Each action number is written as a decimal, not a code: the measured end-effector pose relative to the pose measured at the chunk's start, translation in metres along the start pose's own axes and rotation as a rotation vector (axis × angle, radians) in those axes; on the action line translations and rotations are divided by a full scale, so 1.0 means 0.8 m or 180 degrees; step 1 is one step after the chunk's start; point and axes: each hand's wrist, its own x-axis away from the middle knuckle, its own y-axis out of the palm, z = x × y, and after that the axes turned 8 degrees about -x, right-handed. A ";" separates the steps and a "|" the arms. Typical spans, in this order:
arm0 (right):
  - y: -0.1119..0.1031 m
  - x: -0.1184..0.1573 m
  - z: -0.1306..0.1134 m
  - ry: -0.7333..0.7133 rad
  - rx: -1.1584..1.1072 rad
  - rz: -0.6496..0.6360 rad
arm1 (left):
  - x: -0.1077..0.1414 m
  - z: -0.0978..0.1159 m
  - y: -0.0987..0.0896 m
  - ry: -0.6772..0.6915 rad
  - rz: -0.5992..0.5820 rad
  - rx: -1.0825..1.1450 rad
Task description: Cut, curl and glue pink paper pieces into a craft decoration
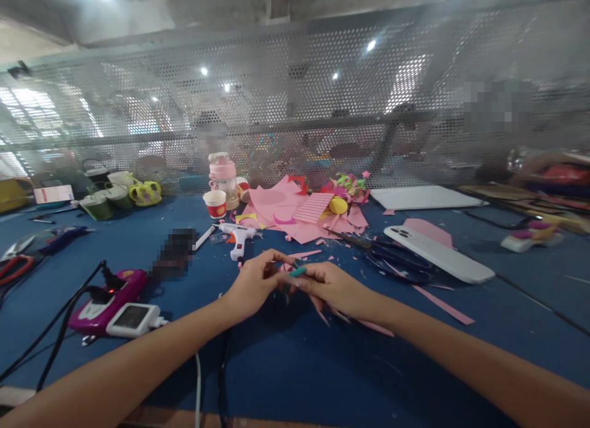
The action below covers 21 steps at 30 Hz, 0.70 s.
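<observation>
Two hands met low in the middle of the head view, the left hand (253,283) and the right hand (338,286) nearly touching above the bench (276,379). The right fingers were closed on a small teal piece (297,272); the left fingers curled in beside it, next to a pink bit (285,267), though whether they gripped it I could not tell. The step in hand looked like close fingertip work on these small pieces, and the next move seemed to call for a steady pinch and little force.

The bench was blue and cluttered. Just beyond the hands lay a glue gun (238,233), and behind it a cup (215,204) near a bottle (224,173). A heap of pink paper (271,200) spread to their right, with scraps around it. Scissors (400,261) and a white phone (437,254) lay right of the hands; a magenta power strip (83,317) with plugs in it sat to the left. At the back stood a perforated metal screen (175,102), with blurred shapes beyond it and bright lights overhead.
</observation>
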 end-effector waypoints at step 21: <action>0.004 -0.002 -0.001 0.0653 -0.0417 -0.0202 | 0.000 0.004 0.001 -0.0086 0.0113 0.0242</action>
